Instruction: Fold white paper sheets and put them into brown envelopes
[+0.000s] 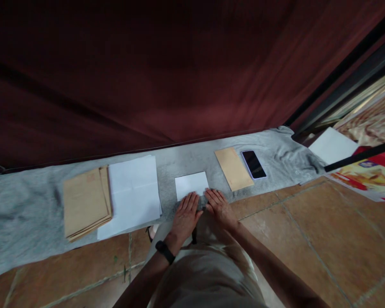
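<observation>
Pressing flat, left hand [186,214] and right hand [218,207] lie fingers spread on the near edge of folded white paper [191,184], long axis left-right, on grey cloth [25,214]; bare cloth borders it between the white sheet stack [133,194] and a brown envelope [233,168].

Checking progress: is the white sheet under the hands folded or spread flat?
Folded: the small white sheet is far smaller than the stack of white sheets beside it.

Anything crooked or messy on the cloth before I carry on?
The envelope stack is fanned unevenly, the lone envelope and phone lie at an angle, and the grey cloth is rumpled at its right end. Nothing looks spilled or damaged.
</observation>
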Motion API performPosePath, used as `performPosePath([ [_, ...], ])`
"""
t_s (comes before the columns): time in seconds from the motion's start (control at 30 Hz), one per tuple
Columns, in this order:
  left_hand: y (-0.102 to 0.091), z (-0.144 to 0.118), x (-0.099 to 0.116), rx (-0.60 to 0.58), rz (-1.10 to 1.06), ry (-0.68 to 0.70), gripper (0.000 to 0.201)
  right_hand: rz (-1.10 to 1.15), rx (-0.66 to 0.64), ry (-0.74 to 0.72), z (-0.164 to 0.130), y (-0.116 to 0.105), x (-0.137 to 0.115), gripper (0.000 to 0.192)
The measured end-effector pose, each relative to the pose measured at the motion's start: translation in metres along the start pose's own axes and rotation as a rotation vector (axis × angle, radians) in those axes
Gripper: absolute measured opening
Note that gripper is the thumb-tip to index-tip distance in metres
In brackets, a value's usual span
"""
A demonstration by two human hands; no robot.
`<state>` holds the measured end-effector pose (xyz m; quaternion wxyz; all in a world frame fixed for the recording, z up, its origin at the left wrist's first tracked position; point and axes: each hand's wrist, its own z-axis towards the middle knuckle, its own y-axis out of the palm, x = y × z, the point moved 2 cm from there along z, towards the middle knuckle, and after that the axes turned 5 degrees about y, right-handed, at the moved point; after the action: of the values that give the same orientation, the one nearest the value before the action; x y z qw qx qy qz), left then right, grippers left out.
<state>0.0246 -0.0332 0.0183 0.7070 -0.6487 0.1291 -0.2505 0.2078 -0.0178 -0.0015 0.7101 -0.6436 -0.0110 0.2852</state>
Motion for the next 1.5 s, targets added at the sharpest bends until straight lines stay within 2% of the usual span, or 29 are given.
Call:
performPosePath([
  [0.23, -0.002, 0.013, 0.008, -0.034, 0.06, -0.035, 0.052, -0.004, 0.02, 0.001, 0.014, -0.002, 0.007, 0.046],
  [0.7, 0.004, 0.01, 0.006, -0.032, 0.057, -0.04, 0.054, -0.06, 0.028, 0.021, 0.066, 0.004, 0.032, 0.047],
  [0.87, 0.003, 0.009, 0.007, -0.011, 0.049, -0.045, 0.053, -0.067, 0.037, 0.051, 0.078, 0.003, 0.031, 0.047],
  [1.07, 0.003, 0.013, 0.01, 0.01, 0.02, -0.009, 0.055, 0.0, -0.003, -0.048, 0.059, 0.006, 0.015, 0.046],
  [1.2, 0.003, 0.01, 0.008, 0.016, 0.017, -0.027, 0.057, -0.027, -0.016, -0.046, 0.045, 0.007, 0.011, 0.047],
  [1.33, 0.0, -0.002, -0.002, 0.031, 0.035, -0.051, 0.056, -0.056, 0.004, -0.027, 0.039, 0.005, 0.009, 0.047],
  [1.5, -0.002, -0.027, -0.019, 0.033, 0.077, -0.103, 0.059, -0.077, 0.003, -0.073, 0.026, 0.0, 0.006, 0.047],
])
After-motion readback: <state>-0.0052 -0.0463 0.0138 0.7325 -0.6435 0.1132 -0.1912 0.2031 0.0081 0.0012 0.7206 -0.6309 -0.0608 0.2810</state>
